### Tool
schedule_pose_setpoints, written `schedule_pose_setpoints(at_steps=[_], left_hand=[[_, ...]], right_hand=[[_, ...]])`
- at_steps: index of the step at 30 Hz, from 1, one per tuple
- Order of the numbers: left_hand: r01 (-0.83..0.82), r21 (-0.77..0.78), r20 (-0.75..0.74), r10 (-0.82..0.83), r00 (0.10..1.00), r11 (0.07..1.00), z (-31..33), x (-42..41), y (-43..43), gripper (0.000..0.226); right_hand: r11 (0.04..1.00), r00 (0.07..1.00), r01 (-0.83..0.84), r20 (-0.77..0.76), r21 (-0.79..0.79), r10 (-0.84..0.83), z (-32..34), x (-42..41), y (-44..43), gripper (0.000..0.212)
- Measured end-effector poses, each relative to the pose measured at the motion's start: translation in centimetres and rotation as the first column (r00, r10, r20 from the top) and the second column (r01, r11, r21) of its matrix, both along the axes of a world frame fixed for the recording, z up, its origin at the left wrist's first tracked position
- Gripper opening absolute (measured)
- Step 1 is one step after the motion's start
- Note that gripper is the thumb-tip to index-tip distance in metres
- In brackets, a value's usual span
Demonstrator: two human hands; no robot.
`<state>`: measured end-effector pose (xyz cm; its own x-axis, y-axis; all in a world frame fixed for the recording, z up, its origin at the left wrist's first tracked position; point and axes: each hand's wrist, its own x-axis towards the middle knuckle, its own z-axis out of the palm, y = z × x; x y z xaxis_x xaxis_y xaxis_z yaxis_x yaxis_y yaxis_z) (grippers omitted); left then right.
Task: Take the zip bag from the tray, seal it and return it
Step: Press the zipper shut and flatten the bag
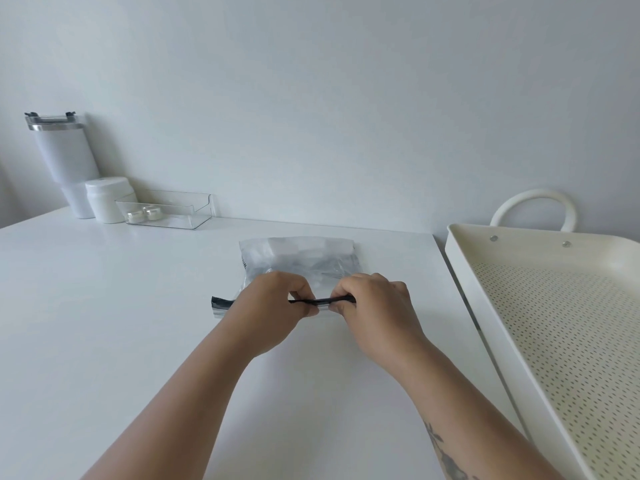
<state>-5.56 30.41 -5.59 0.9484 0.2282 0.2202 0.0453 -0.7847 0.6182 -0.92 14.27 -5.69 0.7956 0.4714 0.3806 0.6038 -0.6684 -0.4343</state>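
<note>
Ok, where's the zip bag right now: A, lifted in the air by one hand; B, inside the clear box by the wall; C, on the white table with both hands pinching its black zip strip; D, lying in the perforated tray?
C: the zip bag lies on the white table, with the left hand and right hand pinching its black zip strip, and the tray holds nothing visible.

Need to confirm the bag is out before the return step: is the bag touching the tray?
Apart. The head view shows the bag on the table, with bare tabletop between it and the tray.
</note>
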Motion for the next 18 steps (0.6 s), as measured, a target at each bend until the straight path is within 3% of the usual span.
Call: schedule_pose_setpoints(at_steps=[4, 10, 18], left_hand=[[0.052, 0.010, -0.017, -0.051, 0.999, 0.999, 0.28, -0.37, -0.20, 0.011], [0.024, 0.069, 0.026, -0.026, 0.999, 0.997, 0.12, 0.04, -0.48, 0.026], [-0.035, 0.076, 0.054, 0.031, 0.998, 0.996, 0.51, -0.28, -0.04, 0.011]], right_hand=[[0.999, 1.000, 0.007, -0.019, 0.034, -0.006, 0.04, 0.23, -0.21, 0.017], [0.999, 1.000, -0.003, -0.014, 0.053, 0.004, -0.09, 0.10, -0.14, 0.014], [0.999, 0.999, 0.034, 0.036, 0.016, -0.035, -0.14, 0.30, -0.09, 0.014]])
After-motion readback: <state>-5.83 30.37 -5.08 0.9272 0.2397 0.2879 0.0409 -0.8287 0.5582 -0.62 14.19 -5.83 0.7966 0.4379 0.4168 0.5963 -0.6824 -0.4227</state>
